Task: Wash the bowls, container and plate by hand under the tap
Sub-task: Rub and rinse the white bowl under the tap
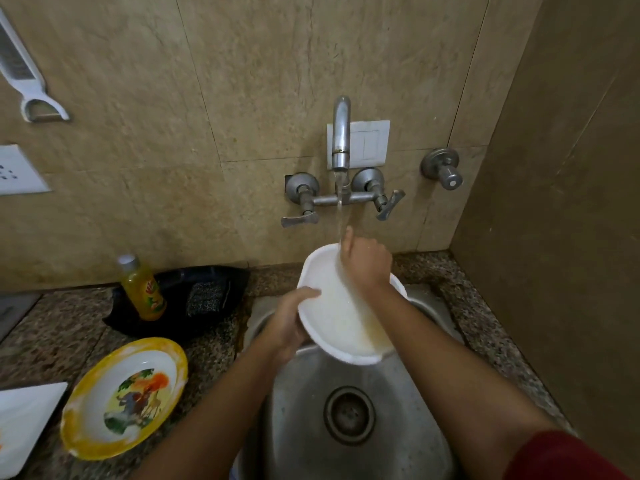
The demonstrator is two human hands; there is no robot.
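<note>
Rinsing the white bowl [346, 327] is the step in hand, and it is held tilted over the sink [398, 427], its far rim just under the water stream [340, 216] from the tap [341, 133]. The left hand [292, 323] grips the near-left rim, fingers curled over the edge. The right hand [365, 263] lies inside at the far rim with one finger stretched up into the water. Whether its other fingers press flat or hook the rim I cannot tell.

To do this well, I would keep the left grip firm, since a wet rim slips easily. The bowl should be turned bit by bit so the stream meets the whole inner wall while the right fingers rub ahead of it. Keeping the low lip pointed at the drain lets the cloudy water run off rather than pool.

The yellow-rimmed plate [124, 396] waits on the table [62, 327], well apart from the sink.
</note>
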